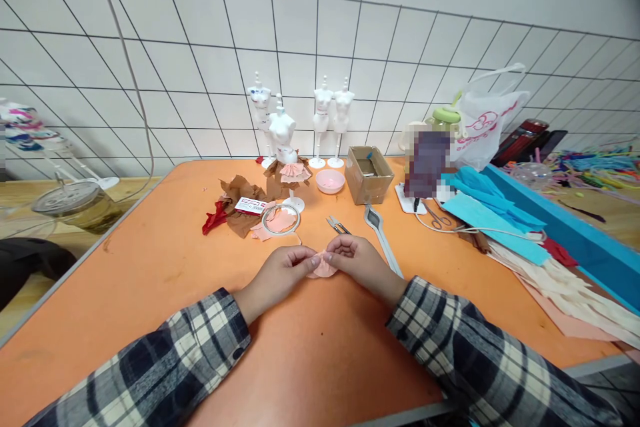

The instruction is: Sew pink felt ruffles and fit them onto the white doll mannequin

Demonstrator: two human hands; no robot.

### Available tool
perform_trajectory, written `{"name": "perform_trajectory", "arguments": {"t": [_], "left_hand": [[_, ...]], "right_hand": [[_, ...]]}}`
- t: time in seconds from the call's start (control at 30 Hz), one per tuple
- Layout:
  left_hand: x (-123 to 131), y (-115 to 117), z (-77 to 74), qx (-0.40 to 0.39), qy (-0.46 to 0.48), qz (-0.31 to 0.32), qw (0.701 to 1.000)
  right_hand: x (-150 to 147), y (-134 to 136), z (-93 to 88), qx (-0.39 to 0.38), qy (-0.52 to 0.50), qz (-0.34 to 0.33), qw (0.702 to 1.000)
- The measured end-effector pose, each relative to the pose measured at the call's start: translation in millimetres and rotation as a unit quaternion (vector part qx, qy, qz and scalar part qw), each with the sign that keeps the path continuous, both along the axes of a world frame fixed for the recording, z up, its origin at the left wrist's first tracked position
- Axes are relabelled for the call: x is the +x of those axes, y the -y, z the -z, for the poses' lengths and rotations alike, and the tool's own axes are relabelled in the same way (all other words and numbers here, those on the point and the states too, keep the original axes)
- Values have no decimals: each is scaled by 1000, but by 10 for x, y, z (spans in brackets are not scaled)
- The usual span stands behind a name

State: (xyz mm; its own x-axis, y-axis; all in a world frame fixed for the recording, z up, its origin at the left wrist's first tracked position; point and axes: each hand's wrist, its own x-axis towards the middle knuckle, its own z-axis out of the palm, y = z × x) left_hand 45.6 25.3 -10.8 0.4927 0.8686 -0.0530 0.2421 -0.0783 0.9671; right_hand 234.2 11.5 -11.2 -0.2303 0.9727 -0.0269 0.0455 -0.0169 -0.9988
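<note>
Between my two hands is a small gathered piece of pink fabric [325,268], held just above the orange table [300,347]. My left hand [286,273] pinches its left upper edge between thumb and fingers. From the other side, my right hand [361,265] pinches the upper right edge, its thumb close to the left one. Beyond the hands lie small thread snips [339,225] and a grey-white flat tool [383,240]. A clear ring [299,219] rests on pink fabric scraps [275,221]. Whether a needle or thread is in my fingers cannot be made out.
A mini dress form [283,128] wears a pink ruffle; several others stand behind. Near them are a pink bowl [330,181], a cardboard box [376,183] and brown fabric [240,190]. Rightward lie scissors [439,217], a cable, blue fabric [500,227] and a plastic bag [483,127].
</note>
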Motion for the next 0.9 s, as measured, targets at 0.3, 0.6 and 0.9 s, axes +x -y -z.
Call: {"name": "perform_trajectory", "arguments": {"t": [0.3,0.6,0.9], "left_hand": [[18,-12,-73,-46,38,-34,998],[68,56,-45,-29,14,-13,999],[60,105,-41,19,-2,-33,999]], "right_hand": [[-28,21,-15,14,12,7,1000],[-85,9,-17,71,25,51,996],[-78,43,-65,61,-5,36,997]]}}
